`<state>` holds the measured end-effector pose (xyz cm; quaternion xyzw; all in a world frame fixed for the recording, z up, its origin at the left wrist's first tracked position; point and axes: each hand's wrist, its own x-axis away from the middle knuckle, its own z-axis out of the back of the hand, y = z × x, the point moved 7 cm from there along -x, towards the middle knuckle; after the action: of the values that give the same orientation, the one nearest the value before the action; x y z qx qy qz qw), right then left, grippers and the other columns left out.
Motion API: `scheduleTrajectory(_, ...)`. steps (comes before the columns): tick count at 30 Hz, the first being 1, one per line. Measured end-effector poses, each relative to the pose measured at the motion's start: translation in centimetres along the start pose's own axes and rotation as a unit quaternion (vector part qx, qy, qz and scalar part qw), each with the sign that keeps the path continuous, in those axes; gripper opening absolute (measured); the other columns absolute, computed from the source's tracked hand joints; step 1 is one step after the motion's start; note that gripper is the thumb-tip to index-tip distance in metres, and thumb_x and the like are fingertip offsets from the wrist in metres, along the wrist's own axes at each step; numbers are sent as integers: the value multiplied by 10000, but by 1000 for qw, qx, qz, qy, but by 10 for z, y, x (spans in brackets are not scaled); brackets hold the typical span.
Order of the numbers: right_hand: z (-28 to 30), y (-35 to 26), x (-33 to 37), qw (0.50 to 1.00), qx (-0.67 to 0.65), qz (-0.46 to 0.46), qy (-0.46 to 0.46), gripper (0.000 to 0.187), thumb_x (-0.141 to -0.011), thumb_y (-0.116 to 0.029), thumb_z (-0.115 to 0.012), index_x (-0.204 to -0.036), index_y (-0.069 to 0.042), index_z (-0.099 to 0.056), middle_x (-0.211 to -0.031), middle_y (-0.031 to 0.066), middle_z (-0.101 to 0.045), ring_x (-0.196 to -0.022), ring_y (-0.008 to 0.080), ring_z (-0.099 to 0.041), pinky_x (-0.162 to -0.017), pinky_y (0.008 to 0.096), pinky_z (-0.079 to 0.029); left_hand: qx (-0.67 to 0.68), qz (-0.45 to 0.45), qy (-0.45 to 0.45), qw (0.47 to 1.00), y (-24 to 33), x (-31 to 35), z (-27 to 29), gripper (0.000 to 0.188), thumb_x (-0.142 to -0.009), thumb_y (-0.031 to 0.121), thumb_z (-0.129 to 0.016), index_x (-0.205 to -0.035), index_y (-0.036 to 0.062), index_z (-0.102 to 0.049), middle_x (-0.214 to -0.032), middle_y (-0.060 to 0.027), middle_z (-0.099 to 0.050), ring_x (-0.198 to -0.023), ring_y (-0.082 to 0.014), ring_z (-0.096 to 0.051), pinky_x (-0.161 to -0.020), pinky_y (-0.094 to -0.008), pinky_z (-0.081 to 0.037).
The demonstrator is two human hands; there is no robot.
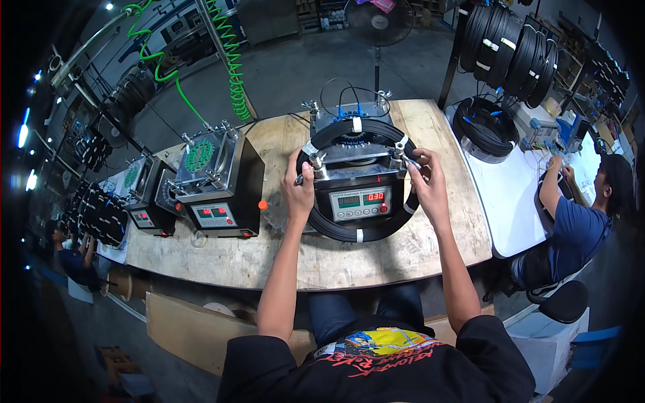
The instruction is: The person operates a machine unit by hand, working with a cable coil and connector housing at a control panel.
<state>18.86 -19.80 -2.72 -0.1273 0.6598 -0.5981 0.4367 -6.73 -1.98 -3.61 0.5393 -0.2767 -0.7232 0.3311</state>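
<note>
A ring-shaped coil of black cable (328, 228), bound with white ties, stands tilted in front of a polishing machine (341, 213). My left hand (299, 188) is closed round the coil's left side, its thumb close to a metal clamp post (318, 165). On the opposite side, my right hand (428, 185) grips the coil beside another clamp post (399, 156). Blue connectors (349, 115) with thin black leads sit on top of the machine, behind the coil's upper arc. Red and green digits glow on its front panel, seen through the ring.
Two similar machines with green discs (199, 156) (132, 177) stand left on the wooden table (269, 265). A small orange-capped bottle (266, 209) lies near mine. More cable coils (485, 127) are at the right, where a co-worker (571, 225) sits by a white table (514, 221).
</note>
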Motion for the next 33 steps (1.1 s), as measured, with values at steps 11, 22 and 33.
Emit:
scheduleTrajectory(11, 1, 4, -6, 993, 72, 47, 79, 166, -1061, -136, -523, -1150, 2, -546, -822, 74, -611, -701, 118, -535, -646, 288, -450, -18, -17, 8, 1000, -3, 4, 0, 516, -1017, 431, -491, -1321, 30, -605, -936, -232, -699, -896, -407, -695, -819, -450, -523)
scheduleTrajectory(22, -28, 25, 66, 974, 177, 139, 2, 698, -872, -38, -777, -1492, -112, -463, -1001, 82, -518, -834, 181, -565, -738, 311, -490, -49, -1, 36, 998, 1, 6, 1, 504, -1028, 467, -493, -1314, 69, -609, -937, -239, -705, -930, -469, -679, -810, -496, -518)
scheduleTrajectory(33, -48, 40, 86, 909, 378, 160, -69, 810, -816, -134, -812, -1528, -269, -452, -1089, 101, -523, -923, 278, -535, -866, 408, -413, -65, 16, 33, 997, 1, 13, 2, 524, -1024, 514, -477, -1333, 110, -598, -910, -247, -714, -904, -479, -688, -754, -505, -530)
